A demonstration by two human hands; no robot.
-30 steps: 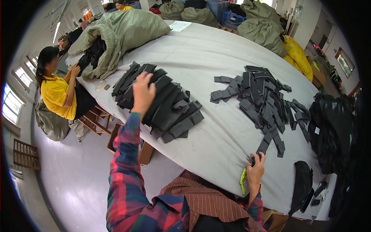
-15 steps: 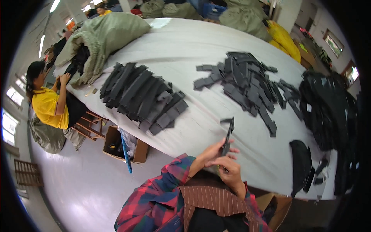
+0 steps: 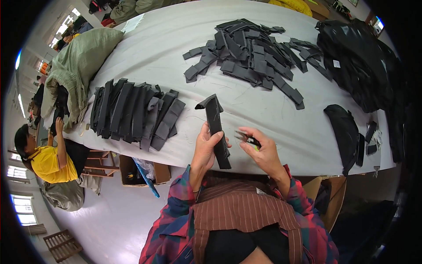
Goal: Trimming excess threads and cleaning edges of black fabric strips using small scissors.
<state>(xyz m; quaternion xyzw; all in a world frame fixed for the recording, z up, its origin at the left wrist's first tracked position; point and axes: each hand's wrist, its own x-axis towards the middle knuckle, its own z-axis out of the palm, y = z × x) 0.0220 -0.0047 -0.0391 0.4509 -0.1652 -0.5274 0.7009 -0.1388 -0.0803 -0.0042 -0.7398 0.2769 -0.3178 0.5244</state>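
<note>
1. White tabletop (image 3: pixel 299 141): open passage from the right hand (image 3: pixel 262 152) to the curved black piece (image 3: pixel 342 136).
2. Lane between strip row (image 3: pixel 127 112) and strip heap (image 3: pixel 257 57): unobstructed toward the far edge.
3. Strip row: obstacle left of the left hand (image 3: pixel 205 147), with the sack (image 3: pixel 85 57) beyond.
4. Strip heap: obstacle ahead of both hands.
5. Black pile (image 3: pixel 360 66): barrier at far right.

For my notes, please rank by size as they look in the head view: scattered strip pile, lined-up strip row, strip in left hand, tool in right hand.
1. Scattered strip pile
2. Lined-up strip row
3. Strip in left hand
4. Tool in right hand, partly hidden
</note>
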